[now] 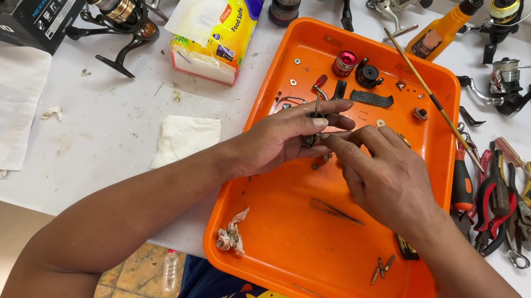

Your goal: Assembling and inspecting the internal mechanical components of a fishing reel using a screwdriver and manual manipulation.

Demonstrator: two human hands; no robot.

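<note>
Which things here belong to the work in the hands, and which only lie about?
In use: left hand and right hand grip a small dark metal part over the orange tray.

Lying about: tweezers, red knob, pliers, tissue pack, oil bottle.

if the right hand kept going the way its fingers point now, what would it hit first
The right hand points left and slightly up, its fingertips already at the small dark reel part pinched in the left hand. That part, then the left fingers, would likely come first, though depth is hard to judge.
</note>
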